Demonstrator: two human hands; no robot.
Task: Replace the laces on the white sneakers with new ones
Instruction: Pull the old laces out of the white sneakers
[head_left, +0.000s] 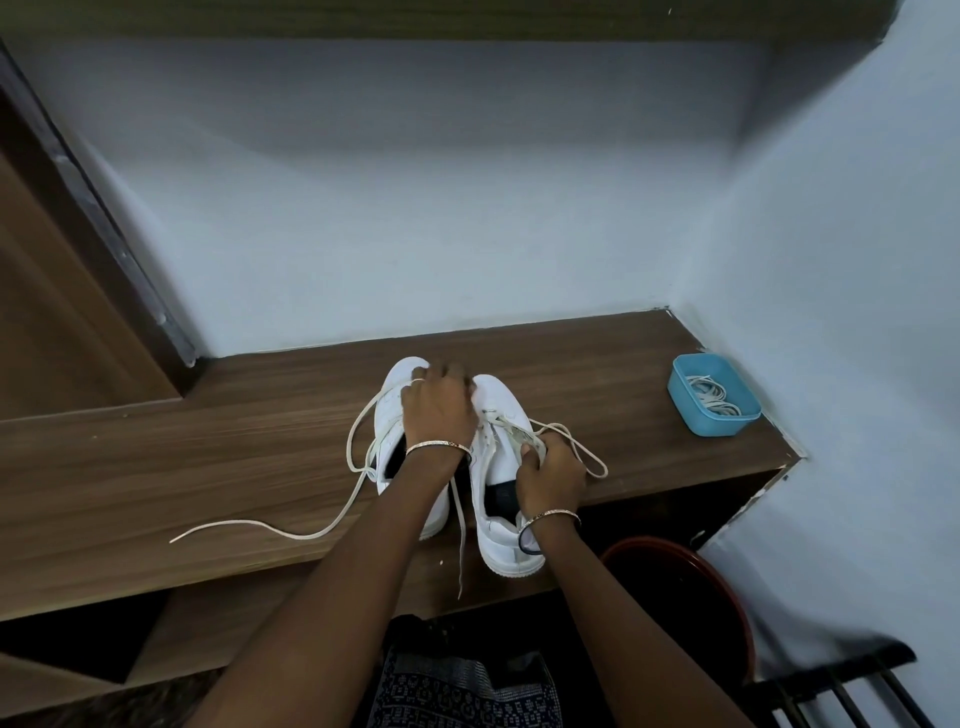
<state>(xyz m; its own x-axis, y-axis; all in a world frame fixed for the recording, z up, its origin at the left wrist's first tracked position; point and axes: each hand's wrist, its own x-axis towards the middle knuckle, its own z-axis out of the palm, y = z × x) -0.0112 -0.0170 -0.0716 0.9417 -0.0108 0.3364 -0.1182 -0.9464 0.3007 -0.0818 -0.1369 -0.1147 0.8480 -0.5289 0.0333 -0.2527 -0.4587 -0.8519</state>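
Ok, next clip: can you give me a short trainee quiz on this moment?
1. Multiple choice: what lies in the blue container? A) coiled laces B) socks C) a brush
2. True or false: the left sneaker and the right sneaker stand on the floor.
3. Short answer: which hand's fingers grip the laces on the right sneaker?

Key
1. A
2. False: both stand on the wooden shelf.
3. The right hand.
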